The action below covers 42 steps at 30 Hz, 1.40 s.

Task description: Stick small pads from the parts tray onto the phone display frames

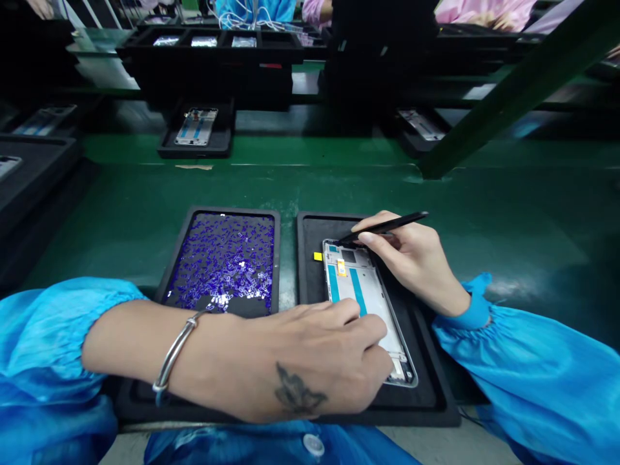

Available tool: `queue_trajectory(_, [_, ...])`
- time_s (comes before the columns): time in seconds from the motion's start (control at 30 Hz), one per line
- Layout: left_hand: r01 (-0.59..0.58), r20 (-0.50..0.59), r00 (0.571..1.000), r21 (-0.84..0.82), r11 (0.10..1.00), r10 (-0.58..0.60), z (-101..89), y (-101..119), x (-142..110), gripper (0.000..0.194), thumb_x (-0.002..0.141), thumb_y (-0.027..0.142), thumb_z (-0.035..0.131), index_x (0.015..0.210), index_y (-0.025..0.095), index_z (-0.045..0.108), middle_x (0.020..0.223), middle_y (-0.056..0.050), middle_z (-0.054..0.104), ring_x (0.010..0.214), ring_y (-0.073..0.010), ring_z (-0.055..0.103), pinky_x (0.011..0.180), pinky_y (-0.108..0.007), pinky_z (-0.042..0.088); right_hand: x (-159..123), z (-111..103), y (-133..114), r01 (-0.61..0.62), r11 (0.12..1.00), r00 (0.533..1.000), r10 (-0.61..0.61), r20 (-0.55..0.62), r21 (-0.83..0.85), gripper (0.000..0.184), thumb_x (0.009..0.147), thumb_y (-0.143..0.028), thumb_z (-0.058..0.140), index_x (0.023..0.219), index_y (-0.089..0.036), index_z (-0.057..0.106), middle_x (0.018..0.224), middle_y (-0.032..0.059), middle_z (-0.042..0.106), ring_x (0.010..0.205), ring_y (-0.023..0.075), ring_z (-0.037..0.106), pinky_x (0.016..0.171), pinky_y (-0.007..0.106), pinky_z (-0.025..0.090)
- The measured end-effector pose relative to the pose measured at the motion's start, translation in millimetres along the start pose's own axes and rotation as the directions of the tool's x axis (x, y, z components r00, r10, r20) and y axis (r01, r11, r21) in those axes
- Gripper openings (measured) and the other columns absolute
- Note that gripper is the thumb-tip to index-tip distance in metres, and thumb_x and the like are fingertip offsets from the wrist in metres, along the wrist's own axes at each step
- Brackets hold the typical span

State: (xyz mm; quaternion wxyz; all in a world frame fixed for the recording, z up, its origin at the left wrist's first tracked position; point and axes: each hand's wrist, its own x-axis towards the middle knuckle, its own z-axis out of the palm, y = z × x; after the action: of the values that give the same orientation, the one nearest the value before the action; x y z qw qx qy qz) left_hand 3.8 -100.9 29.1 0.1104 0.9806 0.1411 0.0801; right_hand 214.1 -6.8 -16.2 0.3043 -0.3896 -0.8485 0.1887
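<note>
My right hand (411,258) pinches a pair of slim black tweezers (394,223), whose tip points down at the top edge of a silver phone frame (375,300). The frame bears blue strips and a small yellow-orange label, and lies in a black foam tray (310,226). Across the frame's lower left part lies my left hand (314,361), its fingers curled closed. Those fingertips are hidden, so what they hold, if anything, cannot be made out. A yellow tab (318,256) sticks out at the frame's left edge.
Left of the frame, a black tray (277,258) holds many tiny purple-blue pieces, partly behind my left forearm. Further back, phone frames (197,126) sit in black trays on the green table (252,184). A green post (508,97) slants at right. Co-workers' sleeves show behind stacked trays.
</note>
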Motion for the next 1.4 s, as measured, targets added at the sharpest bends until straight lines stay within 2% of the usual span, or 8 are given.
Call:
queue_trajectory(0.17, [-0.007,0.037,0.999,-0.002,1.000,0.008,0.0,1,0,0.023,0.091,0.007,0.034,0.084,0.012,0.056,0.084,-0.008,0.048,0.070,-0.0170,0.038,0.062,-0.029,0.038,-3,0,-1,0.016,1.000,1.000,-0.016,-0.012,-0.022,0.014,0.092,-0.027,0.055,0.091,-0.017,0.066,0.098,0.0016,0.067,0.080,0.0100,0.062,0.069,0.024,0.049])
queue_trajectory(0.27, [-0.004,0.036,0.999,-0.014,1.000,0.004,-0.3,0,-1,0.021,0.091,0.008,0.035,0.085,0.011,0.055,0.085,-0.008,0.048,0.071,-0.0175,0.039,0.063,-0.029,0.039,-3,1,-2,-0.087,0.993,0.995,0.091,-0.048,0.075,0.017,0.091,-0.030,0.055,0.096,-0.017,0.065,0.098,0.0028,0.066,0.082,0.0111,0.064,0.068,0.024,0.052])
queue_trajectory(0.37, [-0.005,0.010,1.000,-0.008,1.000,0.005,1.1,0,-1,0.020,0.091,0.008,0.036,0.084,0.012,0.054,0.085,-0.008,0.047,0.070,-0.0173,0.038,0.062,-0.029,0.038,-2,2,-2,-0.180,0.973,0.982,0.185,-0.023,0.147,0.020,0.091,-0.033,0.056,0.097,-0.017,0.066,0.100,0.0035,0.067,0.087,0.0131,0.065,0.071,0.025,0.054])
queue_trajectory(0.7, [0.001,-0.019,1.000,-0.020,1.000,-0.001,4.3,0,-2,0.021,0.090,0.007,0.036,0.083,0.012,0.055,0.086,-0.008,0.048,0.070,-0.0172,0.036,0.062,-0.029,0.038,3,1,-3,-0.272,0.934,0.959,0.283,-0.012,0.231,0.025,0.090,-0.040,0.059,0.094,-0.015,0.066,0.089,0.0039,0.068,0.077,0.0140,0.067,0.071,0.027,0.054])
queue_trajectory(0.93, [-0.016,-0.050,0.999,-0.010,1.000,0.015,4.4,0,-1,0.018,0.086,0.006,0.040,0.080,0.013,0.056,0.085,-0.009,0.048,0.071,-0.0173,0.035,0.065,-0.029,0.040,3,2,-5,-0.298,0.926,0.951,0.309,-0.011,0.233,0.028,0.089,-0.042,0.059,0.095,-0.016,0.066,0.091,0.0044,0.069,0.078,0.0145,0.067,0.073,0.029,0.056])
queue_trajectory(1.17, [-0.021,-0.057,0.998,0.014,1.000,0.022,6.3,0,-2,0.018,0.087,0.006,0.040,0.080,0.014,0.055,0.085,-0.009,0.049,0.072,-0.0175,0.036,0.066,-0.029,0.040,2,1,0,-0.242,0.958,0.970,0.243,0.008,0.153,0.026,0.089,-0.041,0.058,0.097,-0.017,0.067,0.095,0.0040,0.068,0.086,0.0155,0.066,0.074,0.028,0.055])
queue_trajectory(1.3, [-0.013,-0.049,0.999,0.018,1.000,0.014,7.0,0,-1,0.020,0.088,0.006,0.038,0.078,0.014,0.053,0.083,-0.009,0.048,0.071,-0.0178,0.036,0.063,-0.030,0.038,1,1,-2,-0.230,0.964,0.972,0.234,-0.013,0.135,0.024,0.090,-0.039,0.058,0.095,-0.017,0.066,0.091,0.0032,0.068,0.080,0.0142,0.066,0.069,0.026,0.054])
queue_trajectory(1.4, [-0.004,-0.039,0.999,0.015,1.000,0.004,10.8,2,0,0.017,0.090,0.007,0.039,0.082,0.013,0.054,0.084,-0.008,0.047,0.068,-0.0173,0.035,0.060,-0.030,0.036,1,0,-5,-0.241,0.952,0.969,0.247,-0.011,0.186,0.023,0.088,-0.039,0.060,0.094,-0.018,0.066,0.092,0.0035,0.067,0.079,0.0140,0.066,0.071,0.028,0.057])
